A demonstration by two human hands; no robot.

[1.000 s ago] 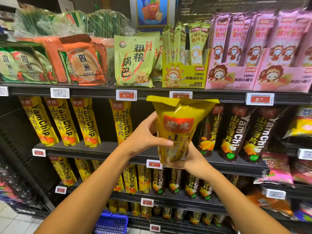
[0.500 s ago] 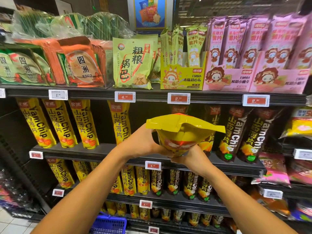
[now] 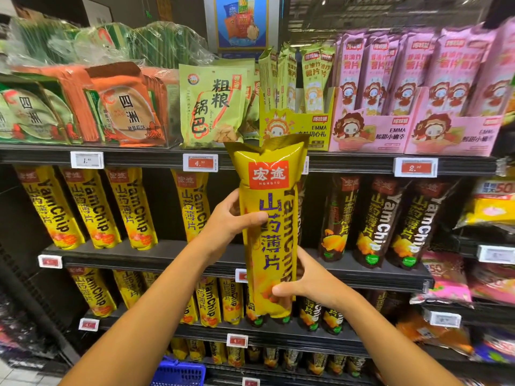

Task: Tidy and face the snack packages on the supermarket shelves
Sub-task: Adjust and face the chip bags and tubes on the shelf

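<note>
Here, a tall yellow YamChip bag (image 3: 269, 232) is held upright before the second shelf (image 3: 195, 253), its long axis running twelve to six, crimped seal at twelve, printed front turned toward the camera. The glossy foil pouch is narrow and slightly puffed. The left hand (image 3: 231, 221) is wrapped around its middle from nine o'clock; the right hand (image 3: 308, 280) is closed on its lower part from four o'clock. Matching yellow bags (image 3: 92, 207) are seen leaning at nine o'clock, dark YamChip bags (image 3: 381, 221) at three.

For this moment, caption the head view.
Both hands, left hand and right hand, hold a yellow YamChip bag upright before the shelves.
</note>
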